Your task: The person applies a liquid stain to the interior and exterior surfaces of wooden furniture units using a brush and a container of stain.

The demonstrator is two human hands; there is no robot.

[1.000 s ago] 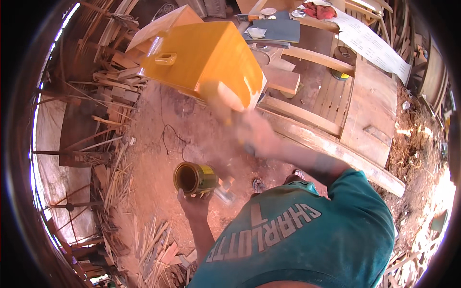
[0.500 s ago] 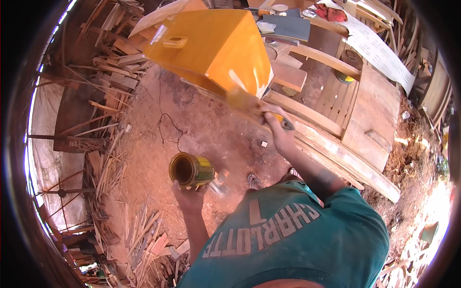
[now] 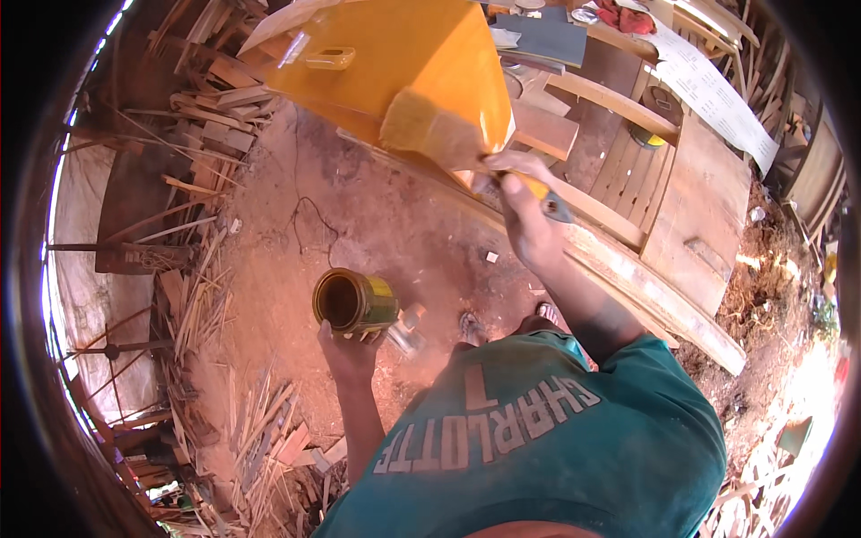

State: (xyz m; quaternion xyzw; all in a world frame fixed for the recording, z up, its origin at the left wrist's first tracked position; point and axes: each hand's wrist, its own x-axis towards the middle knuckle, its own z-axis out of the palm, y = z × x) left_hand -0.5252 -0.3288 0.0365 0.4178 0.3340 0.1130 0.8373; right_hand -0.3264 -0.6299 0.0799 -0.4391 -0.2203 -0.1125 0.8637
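Note:
My right hand (image 3: 529, 211) is closed around the yellow-and-black handle of a wide paintbrush (image 3: 429, 134). The brush's pale bristles point left and overlap the lower edge of a glossy orange-yellow wooden piece (image 3: 395, 63), which has an oval cutout on its left part. Whether the bristles touch that surface I cannot tell. Lower left, my left hand (image 3: 350, 351) grips a yellow-green paint can (image 3: 356, 303) from below and the side. The can is tilted, its open mouth facing me; its inside looks dark brown.
A wooden bench frame (image 3: 619, 242) with slats runs along the right. On it lie a dark flat sheet (image 3: 543, 40), a red cloth (image 3: 625, 16) and a long printed paper (image 3: 713, 85). Wood offcuts (image 3: 229, 117) pile up at left. A thin cord (image 3: 309, 220) lies on the dusty floor.
My right hand has shifted slightly down, and the brush has swung so its bristles reach further up and left over the orange-yellow piece. The can has moved up slightly.

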